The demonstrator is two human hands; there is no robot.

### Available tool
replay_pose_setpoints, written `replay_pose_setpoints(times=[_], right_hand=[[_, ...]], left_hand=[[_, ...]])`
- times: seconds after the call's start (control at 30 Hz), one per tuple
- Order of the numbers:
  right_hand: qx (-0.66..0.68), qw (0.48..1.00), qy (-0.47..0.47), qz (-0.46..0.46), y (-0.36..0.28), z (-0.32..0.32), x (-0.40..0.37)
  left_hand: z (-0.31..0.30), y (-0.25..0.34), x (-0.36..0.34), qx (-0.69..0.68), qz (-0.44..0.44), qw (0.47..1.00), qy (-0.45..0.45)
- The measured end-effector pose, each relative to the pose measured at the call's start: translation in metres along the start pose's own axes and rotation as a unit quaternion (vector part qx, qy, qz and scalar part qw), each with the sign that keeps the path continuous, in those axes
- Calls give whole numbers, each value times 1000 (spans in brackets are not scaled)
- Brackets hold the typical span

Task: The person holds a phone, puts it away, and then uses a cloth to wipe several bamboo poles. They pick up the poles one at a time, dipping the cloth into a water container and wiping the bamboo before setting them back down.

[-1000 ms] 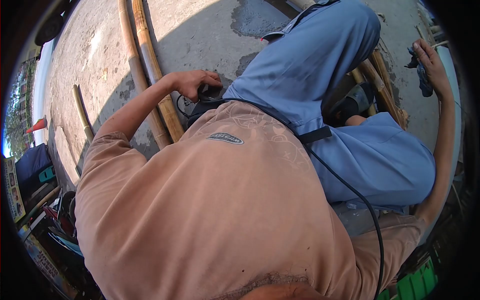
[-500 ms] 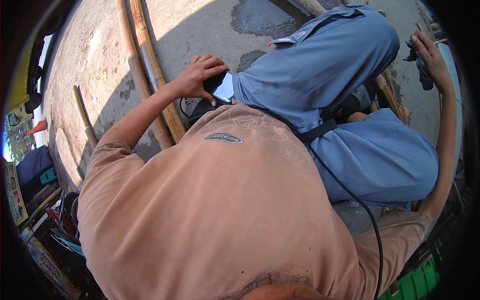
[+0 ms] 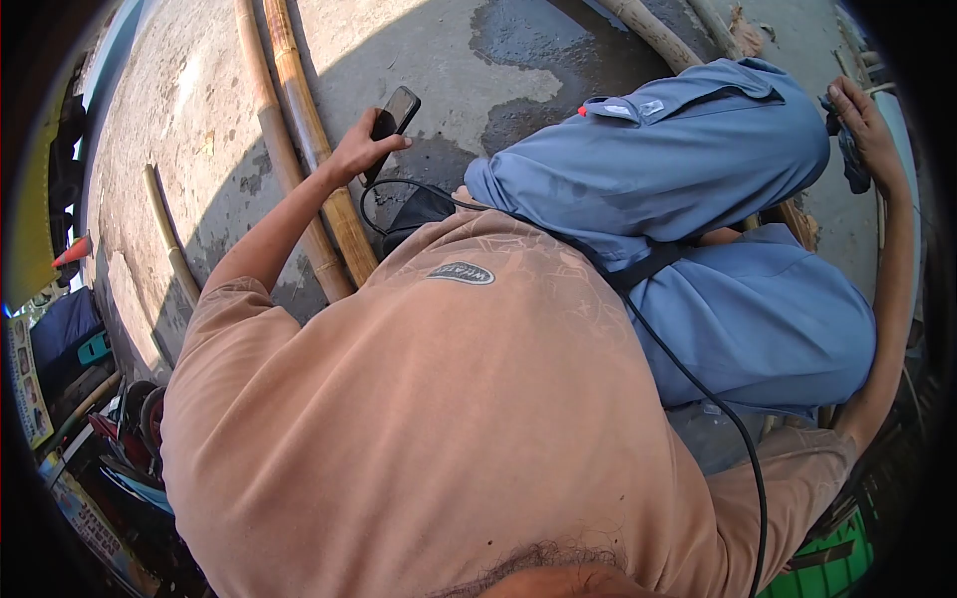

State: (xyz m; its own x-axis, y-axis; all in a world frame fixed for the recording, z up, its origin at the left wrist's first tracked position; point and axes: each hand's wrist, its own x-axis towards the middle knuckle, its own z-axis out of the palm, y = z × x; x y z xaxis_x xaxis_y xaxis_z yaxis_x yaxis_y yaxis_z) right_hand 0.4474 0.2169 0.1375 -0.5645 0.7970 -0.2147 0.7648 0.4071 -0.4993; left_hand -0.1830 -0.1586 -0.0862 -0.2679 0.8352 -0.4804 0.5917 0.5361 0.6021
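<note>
Two hands showed, one on either side of the raised knee (image 3: 678, 149) in blue trousers. Left of that knee, the left hand (image 3: 357, 151) was closed around the lower end of a dark phone (image 3: 396, 110), thumb across its front and fingers behind it, so that the phone stood tilted above the concrete ground (image 3: 419, 50). Right of the knee, the right hand (image 3: 865, 118) was curled about a dark rag (image 3: 850, 164), with the fingers folded over its top and the rest of it hanging below the palm. Further left of the knee than the phone, two bamboo poles (image 3: 289, 110) lay side by side on the ground, and the left forearm crossed over them. Just left of the knee and below the phone sat a black pouch (image 3: 419, 209), against the hem of an orange shirt (image 3: 449, 399). A black cable (image 3: 698, 379) looped by the pouch and ran below the knee, down over the shirt. Wet patches darkened the ground above the knee.
</note>
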Motion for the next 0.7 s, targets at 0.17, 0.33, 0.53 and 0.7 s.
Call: replay_pose_setpoints(times=[0.17, 0.33, 0.53, 0.7], right_hand=[[37, 999, 3, 27, -1, 2, 0], [25, 998, -35, 44, 7, -2, 8], [32, 996, 69, 44, 27, 5, 5], [13, 998, 26, 63, 32, -4, 1]], left_hand=[[30, -14, -26, -2, -15, 995, 96], [37, -4, -31, 61, 31, 969, 239], [36, 26, -32, 90, 30, 938, 333], [40, 29, -28, 95, 53, 927, 360]])
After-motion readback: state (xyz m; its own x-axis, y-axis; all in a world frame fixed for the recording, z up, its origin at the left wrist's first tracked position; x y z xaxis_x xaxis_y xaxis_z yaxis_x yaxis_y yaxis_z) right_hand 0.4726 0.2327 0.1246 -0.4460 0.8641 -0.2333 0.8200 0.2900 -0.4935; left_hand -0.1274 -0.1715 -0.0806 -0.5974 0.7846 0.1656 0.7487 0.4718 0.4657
